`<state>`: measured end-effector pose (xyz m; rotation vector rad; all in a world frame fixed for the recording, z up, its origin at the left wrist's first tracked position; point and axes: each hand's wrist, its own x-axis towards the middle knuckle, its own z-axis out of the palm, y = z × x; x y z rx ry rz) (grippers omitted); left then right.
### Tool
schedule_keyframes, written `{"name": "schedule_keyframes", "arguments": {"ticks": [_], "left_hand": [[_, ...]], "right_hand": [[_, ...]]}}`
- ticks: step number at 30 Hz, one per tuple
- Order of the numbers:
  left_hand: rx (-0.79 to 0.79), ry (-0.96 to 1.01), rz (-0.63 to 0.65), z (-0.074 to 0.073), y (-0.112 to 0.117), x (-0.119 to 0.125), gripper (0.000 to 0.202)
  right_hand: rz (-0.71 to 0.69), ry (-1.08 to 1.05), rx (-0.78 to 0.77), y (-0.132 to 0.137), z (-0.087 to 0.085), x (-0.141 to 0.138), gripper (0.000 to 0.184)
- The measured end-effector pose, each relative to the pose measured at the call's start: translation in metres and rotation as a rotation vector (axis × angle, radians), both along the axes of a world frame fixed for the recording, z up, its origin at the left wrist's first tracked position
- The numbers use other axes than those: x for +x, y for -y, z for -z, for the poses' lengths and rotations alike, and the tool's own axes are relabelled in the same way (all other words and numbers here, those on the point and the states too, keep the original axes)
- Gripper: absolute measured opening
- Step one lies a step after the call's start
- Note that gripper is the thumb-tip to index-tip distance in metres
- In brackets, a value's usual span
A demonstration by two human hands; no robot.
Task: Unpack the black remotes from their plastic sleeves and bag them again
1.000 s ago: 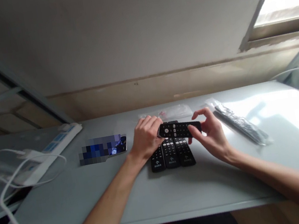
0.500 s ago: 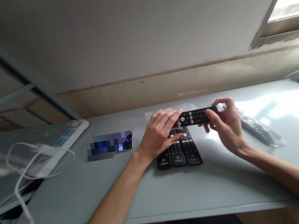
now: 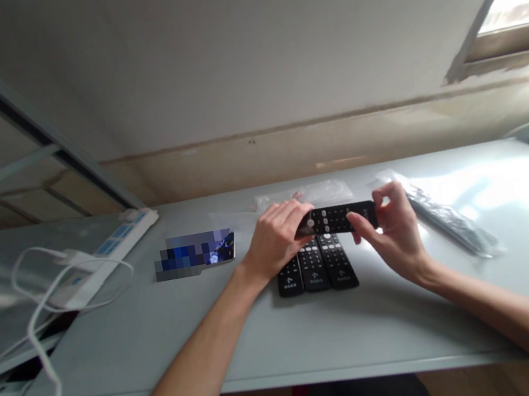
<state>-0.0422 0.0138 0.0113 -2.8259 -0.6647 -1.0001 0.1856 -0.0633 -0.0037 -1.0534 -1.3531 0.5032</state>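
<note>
A black remote control point(image 3: 340, 218) is held crosswise above the grey table point(image 3: 277, 331), buttons facing up. My left hand point(image 3: 276, 240) grips its left end with curled fingers. My right hand point(image 3: 392, 234) pinches its right end. Directly beneath, three black remotes point(image 3: 315, 267) lie side by side on the table, pointing away from me.
A phone point(image 3: 195, 255) lies left of the remotes. A white power strip point(image 3: 101, 252) with a looping white cable point(image 3: 38, 330) sits at the far left. Clear plastic bags point(image 3: 314, 193) lie behind the remotes, and a bagged remote point(image 3: 449, 224) lies at the right.
My left hand, flat over the lying remotes half a second ago, has closed on the held remote's left end. The remote has shifted slightly left and down.
</note>
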Motion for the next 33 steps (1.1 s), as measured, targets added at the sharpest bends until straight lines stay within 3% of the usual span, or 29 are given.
{"name": "schedule_keyframes", "arguments": {"ticks": [6,12,18,25,33], "left_hand": [[0.042,-0.005,-0.011,-0.001,0.003,0.001,0.040],[0.018,0.051,0.021,-0.003,0.005,0.000,0.050],[0.008,0.031,0.020,0.000,0.004,0.001,0.038],[-0.078,0.024,0.068,0.001,0.006,0.001,0.029],[-0.131,0.037,0.120,0.000,0.011,0.004,0.025]], "right_hand": [[-0.032,0.091,0.070,0.004,0.001,-0.003,0.038],[-0.018,0.135,0.115,0.006,0.005,0.001,0.029],[0.021,0.211,0.137,0.010,-0.001,-0.001,0.027],[-0.082,0.311,0.164,0.015,-0.014,-0.008,0.026],[-0.217,0.442,0.117,0.012,-0.007,-0.008,0.013]]}}
